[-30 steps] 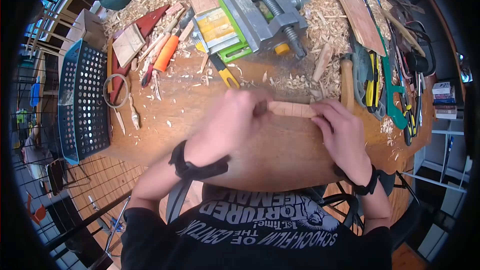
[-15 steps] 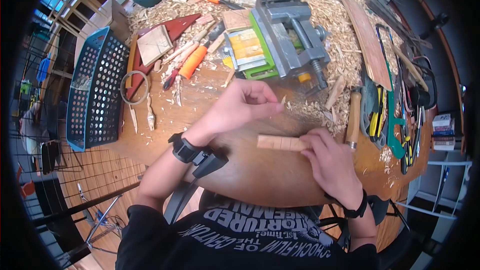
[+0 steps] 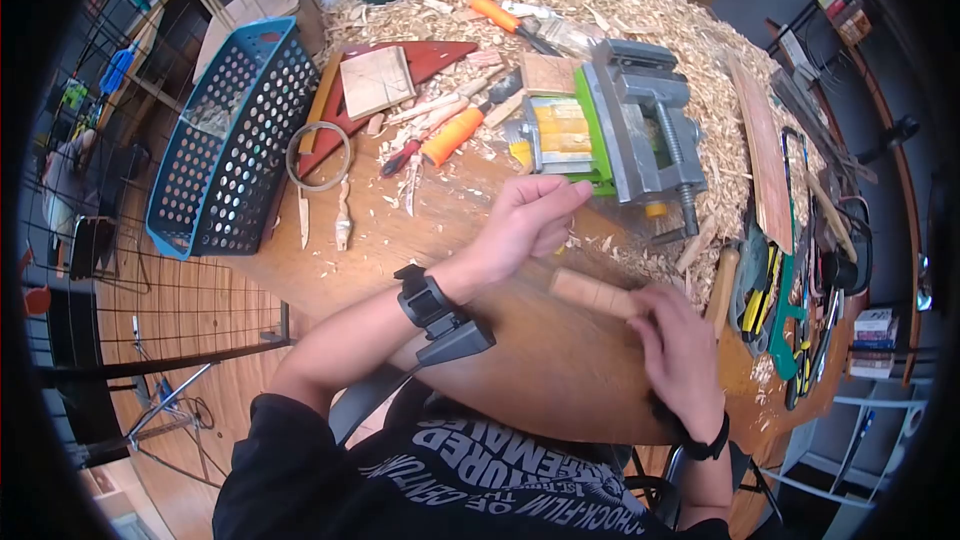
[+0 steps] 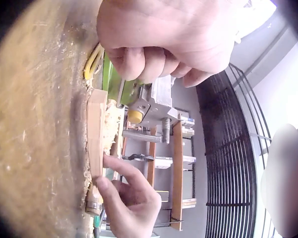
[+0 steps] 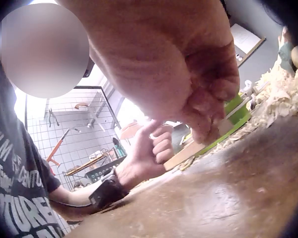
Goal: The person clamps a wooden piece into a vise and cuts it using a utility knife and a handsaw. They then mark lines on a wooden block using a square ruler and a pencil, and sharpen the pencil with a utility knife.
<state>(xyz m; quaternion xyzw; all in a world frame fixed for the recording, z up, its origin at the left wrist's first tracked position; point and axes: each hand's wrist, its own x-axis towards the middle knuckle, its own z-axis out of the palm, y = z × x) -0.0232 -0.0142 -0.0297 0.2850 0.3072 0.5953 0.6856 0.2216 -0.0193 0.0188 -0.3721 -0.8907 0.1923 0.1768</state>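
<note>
My right hand (image 3: 682, 355) pinches one end of a short, pale wooden strip (image 3: 590, 292) between thumb and fingers, low over the workbench. Lines cross the strip's face. Its free end points left, toward my left hand (image 3: 525, 225). That hand is held up just beyond this end, apart from the strip, with its fingers curled in. Nothing shows between the curled fingers in the left wrist view, where the strip (image 4: 95, 129) stands edge-on below them. From the right wrist, the strip (image 5: 186, 152) is partly covered by my right fingers.
A grey metal vise (image 3: 645, 125) sits among wood shavings (image 3: 715, 70) beyond my hands. Left of it lie an orange-handled tool (image 3: 452, 137), a wooden square (image 3: 377, 82) and a tape roll (image 3: 319, 156). A blue perforated basket (image 3: 235, 140) stands far left; a green-handled saw (image 3: 783, 340) lies right.
My left hand has drawn back from the strip's left end and its fingers have curled in. My right hand keeps hold of the strip, now slanted. The head view has shifted.
</note>
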